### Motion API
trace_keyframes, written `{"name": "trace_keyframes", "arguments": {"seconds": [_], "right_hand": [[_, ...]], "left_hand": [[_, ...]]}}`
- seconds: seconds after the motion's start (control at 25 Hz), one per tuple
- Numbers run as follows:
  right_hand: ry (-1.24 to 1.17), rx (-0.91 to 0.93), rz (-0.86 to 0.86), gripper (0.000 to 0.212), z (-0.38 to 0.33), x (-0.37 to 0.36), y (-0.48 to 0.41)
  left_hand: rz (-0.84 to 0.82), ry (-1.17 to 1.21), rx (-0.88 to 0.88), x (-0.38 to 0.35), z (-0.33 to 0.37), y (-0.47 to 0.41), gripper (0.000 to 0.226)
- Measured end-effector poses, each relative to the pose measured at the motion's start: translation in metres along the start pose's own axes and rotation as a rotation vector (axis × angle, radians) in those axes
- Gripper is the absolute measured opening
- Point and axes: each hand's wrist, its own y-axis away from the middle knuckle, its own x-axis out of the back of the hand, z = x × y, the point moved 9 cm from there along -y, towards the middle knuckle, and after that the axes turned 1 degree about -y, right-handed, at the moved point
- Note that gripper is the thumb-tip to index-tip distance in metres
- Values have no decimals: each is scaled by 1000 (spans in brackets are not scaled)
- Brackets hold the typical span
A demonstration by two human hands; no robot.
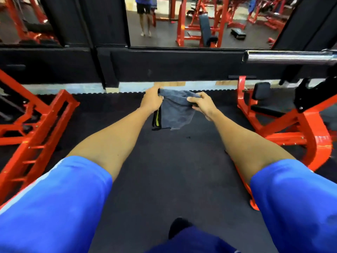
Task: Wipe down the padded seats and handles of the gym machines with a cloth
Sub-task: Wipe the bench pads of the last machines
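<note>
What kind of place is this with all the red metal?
Probably a gym. Red-framed weight machines stand on a black floor, a chrome bar sticks in, and one machine has black pads.

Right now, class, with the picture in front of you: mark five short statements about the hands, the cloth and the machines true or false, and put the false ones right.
1. The left hand and the right hand both grip the grey cloth. True.
2. The grey cloth is pressed flat on a seat. False: it hangs between the hands, above the dark floor mat.
3. The machine frames are red. True.
4. The chrome bar lies on the floor mat. False: it is held up off the floor at the upper right.
5. The person's sleeves are green. False: they are blue.
</note>
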Motion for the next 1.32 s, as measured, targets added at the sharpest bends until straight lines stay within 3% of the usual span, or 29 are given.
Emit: {"name": "trace_keyframes", "arguments": {"seconds": [0.12, 0.2, 0.32, 0.6, 0.8, 1.04, 1.32], "right_hand": [[82, 23, 13, 53, 7, -14, -66], [168, 32, 100, 44, 18, -14, -123], [170, -29, 204, 27, 35, -14, -198], [224, -125, 340, 23, 23, -1, -351], [225, -165, 452, 25, 27, 39, -461], [242, -223, 620, 32, 41, 108, -592], [280, -288, 828, 37, 31, 217, -672]], "left_hand": [[-43, -7, 14, -15, -36, -77, 8], [-66, 5, 21, -34, -58, -134, 6], [-105, 3, 16, -65, -79, -209, 20], [-224, -1, -21, -123, -99, -403, 30], [-327, 3, -165, -190, -76, -532, 15], [-430, 16, -284, -280, -45, -686, 14], [-593, 34, -393, -402, 41, -806, 21]]}}
